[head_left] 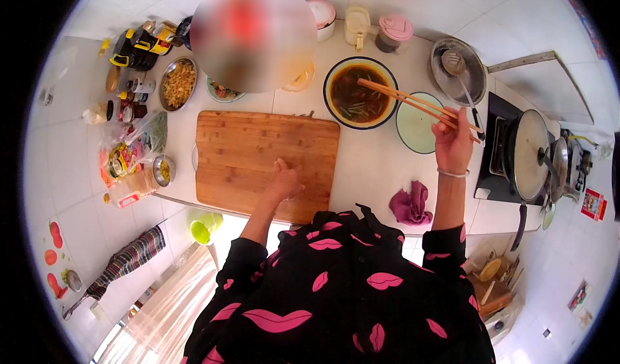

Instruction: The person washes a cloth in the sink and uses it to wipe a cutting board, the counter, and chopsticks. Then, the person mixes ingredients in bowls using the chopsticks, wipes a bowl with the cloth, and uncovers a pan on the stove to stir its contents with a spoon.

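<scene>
A: Which step?
B: Reads as working the food in the blue-rimmed bowl [361,126] with chopsticks [403,97]. Tips are in the dark broth among green pieces. Stirring or picking, can't tell from one frame.

A: Hands?
B: Right hand [454,143]: fingers closed round the chopsticks near their back ends, sticks slanting across the pale green bowl [416,135] to the blue-rimmed one. Left hand [284,182]: fingers loosely bent, nothing in it that I can see, at the wooden board [258,144]. Resting or just above, can't tell.

A: Bowl position?
B: On the tabletop [368,164], beyond the board's far right corner, just beside the pale green bowl.

A: What does the next move call for?
B: My judgement: steady grip, tips level. Any lift would need tips pinched and kept over a bowl, since the broth would drip. Also mind the skimmer [453,62]: its handle runs down close by the right hand. Contact unclear.

A: Counts?
B: Hands 2. Chopsticks: I read 2. Blue-rimmed bowl 1, pale green bowl 1, board 1. Skimmer 1, in 1 metal basin [442,83]. Purple cloth 1 [413,206], near the tabletop's front edge. Back row: white pot 1 [321,18], pitcher 1 [357,28], pink-lidded jar 1 [394,33]. Green pieces: too jumbled to count.
</scene>
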Available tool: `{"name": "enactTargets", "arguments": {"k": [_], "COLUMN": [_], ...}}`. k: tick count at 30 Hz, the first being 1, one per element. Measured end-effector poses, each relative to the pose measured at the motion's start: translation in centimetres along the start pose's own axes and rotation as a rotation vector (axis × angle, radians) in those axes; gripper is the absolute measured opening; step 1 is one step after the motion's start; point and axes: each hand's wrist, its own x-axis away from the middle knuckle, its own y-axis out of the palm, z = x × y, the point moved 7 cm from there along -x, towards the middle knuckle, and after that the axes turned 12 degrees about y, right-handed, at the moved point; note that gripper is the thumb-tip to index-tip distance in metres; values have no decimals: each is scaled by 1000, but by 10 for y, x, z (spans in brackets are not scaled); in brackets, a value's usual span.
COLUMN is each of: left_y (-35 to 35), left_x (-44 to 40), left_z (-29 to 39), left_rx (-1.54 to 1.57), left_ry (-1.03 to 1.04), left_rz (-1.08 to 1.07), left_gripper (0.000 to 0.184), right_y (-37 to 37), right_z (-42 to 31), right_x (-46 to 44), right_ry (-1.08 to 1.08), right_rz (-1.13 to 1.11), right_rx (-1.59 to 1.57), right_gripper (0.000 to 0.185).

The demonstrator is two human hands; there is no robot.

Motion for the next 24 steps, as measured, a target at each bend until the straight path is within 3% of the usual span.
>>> {"name": "enactTargets", "arguments": {"k": [3, 4, 7, 8, 13, 16, 18, 20, 22, 24], "left_y": [10, 11, -2, -8, 6, 2, -8, -3, -3, -5], "left_x": [-5, -6, -1, 3, -5, -4, 7, 9, 14, 21], "left_z": [-6, -5, 6, 10, 8, 3, 15, 6, 3, 8], "left_rx": [-62, -81, -90, -68, -144, -139, -178, -149, -121, -87], "left_ry": [43, 54, 59, 56, 225, 124, 97, 46, 18, 20], "left_rz": [-17, -26, -37, -25, 4, 44, 19, 130, 196, 203], "left_gripper": [63, 63, 64, 64, 61, 57, 56, 61, 61, 57], "right_y": [35, 56, 88, 104, 144, 137, 122, 101, 75, 81], "right_z": [-8, -12, -33, -41, -49, -50, -49, -43, -38, -27], "right_x": [32, 52, 92, 109, 161, 158, 129, 86, 39, 23], "right_ry": [202, 280, 155, 110, 253, 187, 193, 205, -140, -745], "right_rz": [-344, -298, -542, -761, -1056, -1151, -1014, -826, -318, -252], "right_rx": [-254, -380, -275, -303, -379, -332, -393, -423, 144, 865], "right_gripper": [35, 37, 40, 41, 46, 45, 42, 38, 25, 19]}}
